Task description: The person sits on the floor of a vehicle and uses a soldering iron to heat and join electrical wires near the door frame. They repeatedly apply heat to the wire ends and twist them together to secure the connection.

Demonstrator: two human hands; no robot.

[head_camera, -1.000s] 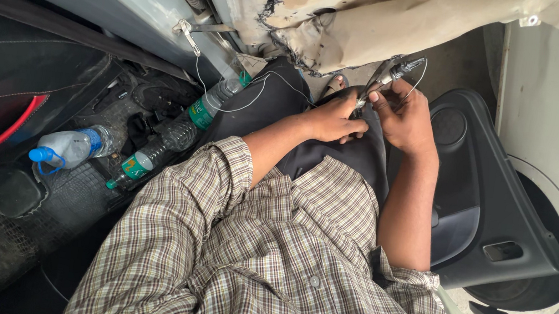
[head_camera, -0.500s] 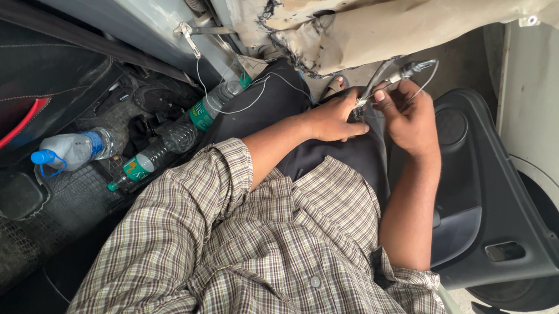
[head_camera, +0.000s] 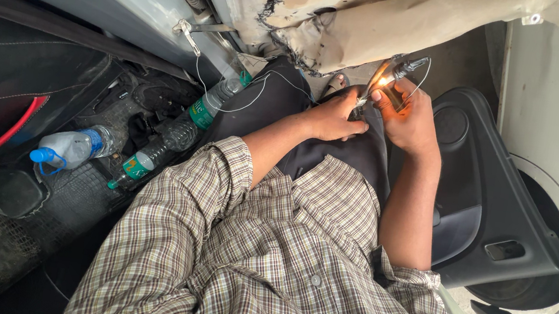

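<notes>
Hands close together over the lap, right hand (head_camera: 410, 120) gripping a lit lighter (head_camera: 384, 83), left hand (head_camera: 333, 117) pinching thin wire (head_camera: 228, 108) at the flame, bottles (head_camera: 159, 145) left of them.

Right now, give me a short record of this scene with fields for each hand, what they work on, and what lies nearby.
Setting: person seated by an open car door, black door panel at the right
Left hand: pinches a thin wire near a small lit flame
Right hand: holds the lighter
Wire: trails left to a metal clip
Nearby: three plastic bottles on the floor mat, one with a blue cap
</notes>
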